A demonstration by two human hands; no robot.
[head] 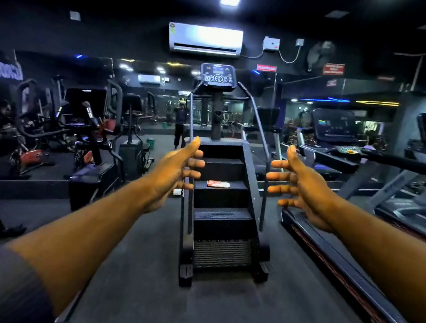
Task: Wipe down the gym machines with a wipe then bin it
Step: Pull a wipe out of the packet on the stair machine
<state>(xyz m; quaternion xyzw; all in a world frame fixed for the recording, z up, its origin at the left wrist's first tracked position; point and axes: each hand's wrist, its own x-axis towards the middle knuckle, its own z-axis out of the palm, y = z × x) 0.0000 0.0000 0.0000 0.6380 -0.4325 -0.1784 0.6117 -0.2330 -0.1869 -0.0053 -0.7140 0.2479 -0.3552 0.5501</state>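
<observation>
A black stair-climber machine [222,218] stands straight ahead, its console [218,75] up high between two grey handrails. On its third step from the bottom lies a red-and-white packet [218,184]. My left hand [177,168] is stretched out in front of the machine's left rail, palm facing right, fingers spread, holding nothing. My right hand [300,185] mirrors it beside the right rail, palm facing left, fingers apart and empty. Both hands hover in the air, apart from the machine. No loose wipe shows in either hand.
Treadmills [358,257] line the right side. Exercise bikes [31,155] crowd the left. A small green bucket [150,142] sits on the floor behind, near a mirror wall where a standing person is reflected. Dark floor stretches between me and the stair-climber.
</observation>
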